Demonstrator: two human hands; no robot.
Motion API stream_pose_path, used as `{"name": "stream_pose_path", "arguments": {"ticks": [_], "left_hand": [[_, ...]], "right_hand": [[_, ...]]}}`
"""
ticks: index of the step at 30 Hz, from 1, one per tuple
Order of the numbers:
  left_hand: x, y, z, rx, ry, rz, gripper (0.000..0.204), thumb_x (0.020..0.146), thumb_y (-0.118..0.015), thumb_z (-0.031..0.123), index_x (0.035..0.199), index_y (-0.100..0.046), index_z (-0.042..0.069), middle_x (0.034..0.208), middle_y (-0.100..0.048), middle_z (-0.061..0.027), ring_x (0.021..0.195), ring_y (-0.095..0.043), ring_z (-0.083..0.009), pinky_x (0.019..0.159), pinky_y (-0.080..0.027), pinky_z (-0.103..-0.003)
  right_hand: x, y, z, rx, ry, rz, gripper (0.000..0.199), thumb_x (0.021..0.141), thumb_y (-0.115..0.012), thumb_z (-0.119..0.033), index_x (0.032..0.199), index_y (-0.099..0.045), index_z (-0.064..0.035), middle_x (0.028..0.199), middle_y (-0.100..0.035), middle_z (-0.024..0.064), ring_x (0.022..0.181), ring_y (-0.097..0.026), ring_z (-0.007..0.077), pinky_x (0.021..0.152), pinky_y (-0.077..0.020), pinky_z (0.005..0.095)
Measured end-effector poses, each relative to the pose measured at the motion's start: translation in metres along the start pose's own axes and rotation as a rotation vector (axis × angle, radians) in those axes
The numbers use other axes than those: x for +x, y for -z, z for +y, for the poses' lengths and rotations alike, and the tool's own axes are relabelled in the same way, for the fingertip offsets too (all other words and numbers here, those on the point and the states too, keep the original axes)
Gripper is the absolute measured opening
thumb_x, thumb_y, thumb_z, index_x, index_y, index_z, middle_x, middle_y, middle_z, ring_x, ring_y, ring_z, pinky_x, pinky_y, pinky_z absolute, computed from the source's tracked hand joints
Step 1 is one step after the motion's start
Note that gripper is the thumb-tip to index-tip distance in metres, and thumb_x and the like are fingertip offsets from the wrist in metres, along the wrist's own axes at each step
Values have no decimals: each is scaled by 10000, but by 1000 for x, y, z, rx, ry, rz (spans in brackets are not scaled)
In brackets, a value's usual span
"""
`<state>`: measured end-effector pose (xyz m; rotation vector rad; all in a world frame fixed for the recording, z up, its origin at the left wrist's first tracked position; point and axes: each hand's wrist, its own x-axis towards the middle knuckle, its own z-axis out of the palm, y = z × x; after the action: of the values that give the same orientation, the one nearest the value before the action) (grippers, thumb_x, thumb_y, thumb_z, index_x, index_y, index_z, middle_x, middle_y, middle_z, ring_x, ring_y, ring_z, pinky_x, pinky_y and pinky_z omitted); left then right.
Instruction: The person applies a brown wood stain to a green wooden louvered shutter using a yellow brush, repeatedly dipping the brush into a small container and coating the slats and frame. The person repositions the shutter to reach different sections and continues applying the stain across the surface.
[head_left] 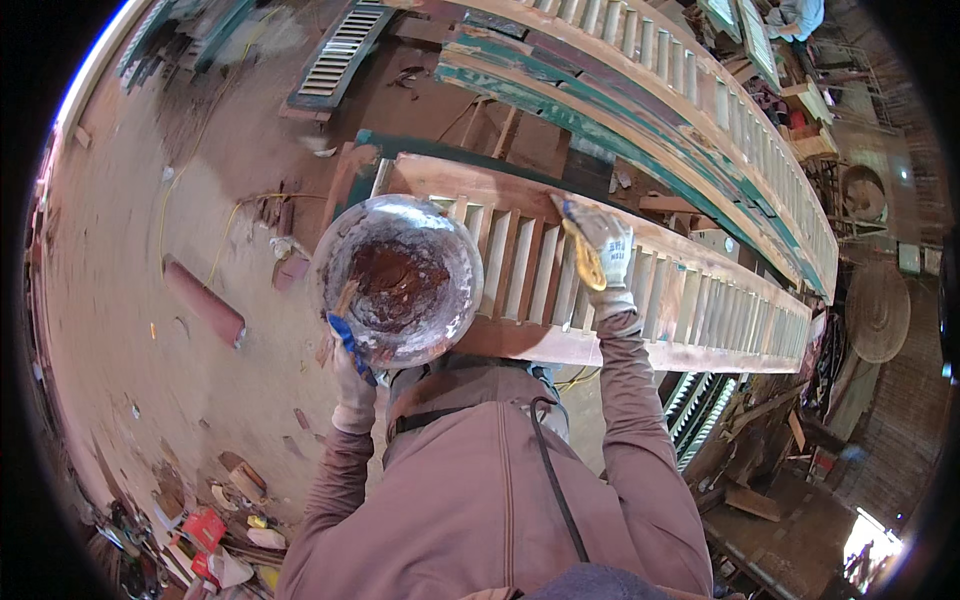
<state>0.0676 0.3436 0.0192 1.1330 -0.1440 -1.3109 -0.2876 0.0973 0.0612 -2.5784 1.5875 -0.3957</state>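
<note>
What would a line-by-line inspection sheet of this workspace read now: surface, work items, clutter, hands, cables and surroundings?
Surface: pale brown, dusty floor around a long wooden slatted panel.
Work items: round grey metal-looking bowl holding reddish-brown material, overlapping the panel's left end in view, contact unclear; yellow-handled tool over the panel.
Clutter: dark red cylindrical piece on the floor; red box-like item among scraps, lower left.
Hands: gloved left hand grips the bowl's rim; gloved right hand grips the tool.
Cables: thin yellow cable on the floor, left of the panel.
Surroundings: green-and-brown boards beyond; round woven tray, right.
</note>
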Motion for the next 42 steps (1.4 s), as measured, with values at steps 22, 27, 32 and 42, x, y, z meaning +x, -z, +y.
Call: {"name": "stream_pose_path", "arguments": {"ticks": [22,27,32,42], "left_hand": [[-33,-71,43,583,-616,177,593,1096,-438,327,1554,-328,-35,1527,-430,-162,1384,-452,-258,1157,-359,-397],[-40,-65,44,959,-810,222,604,1094,-425,303,1550,-298,-72,1492,-439,-224,1363,-442,-344,1133,-348,-435],[-33,-63,44,1080,-939,286,515,1092,-418,251,1494,-403,-71,1461,-464,-203,1302,-493,-327,1065,-410,-411],[-37,35,-19,19,-229,168,431,1094,-388,295,1403,-503,18,1227,-630,-86,1180,-601,-192,1071,-461,-363]], "right_hand": [[6,22,-214,430,267,-178,171,929,-685,-171,1072,-744,-98,903,-747,93,796,-724,258,700,-568,403],[-4,24,-234,523,61,-260,204,935,-682,-199,1104,-712,-88,941,-732,112,821,-716,267,708,-559,400],[-9,9,-223,1309,-375,-528,371,826,-743,-63,1189,-675,-20,1117,-706,165,1038,-684,293,900,-540,373],[-19,35,-158,631,268,7,336,917,-608,12,1234,-708,-38,1278,-705,158,1145,-685,347,1012,-508,410]]}}
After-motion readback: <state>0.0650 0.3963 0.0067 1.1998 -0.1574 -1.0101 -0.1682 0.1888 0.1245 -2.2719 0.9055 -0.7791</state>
